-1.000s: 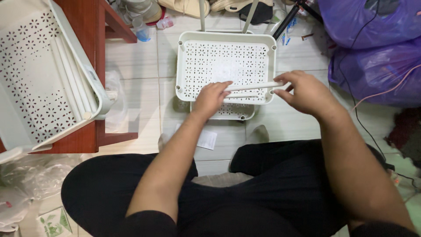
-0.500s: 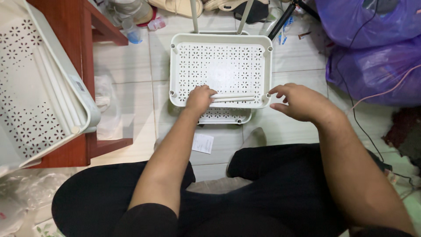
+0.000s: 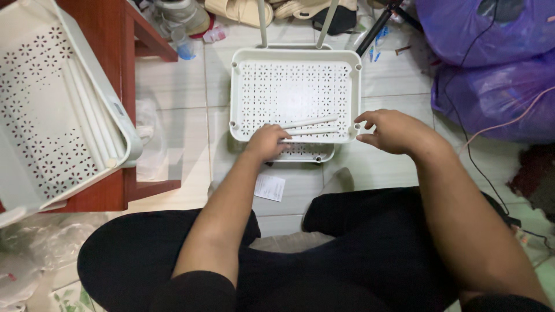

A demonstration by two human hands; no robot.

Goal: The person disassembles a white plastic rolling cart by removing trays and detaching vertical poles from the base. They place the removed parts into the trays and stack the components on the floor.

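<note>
Three perforated white trays were in view: one leaning on the red wooden table at the left, one flat on the tiled floor, and a third peeking out beneath it. Two white rods lay in the floor tray near its front edge, long axes running left to right, the upper one tilted slightly up toward the right. The left hand was curled around their left ends. The right hand hovered loosely open by the tray's right front corner, holding nothing.
</note>
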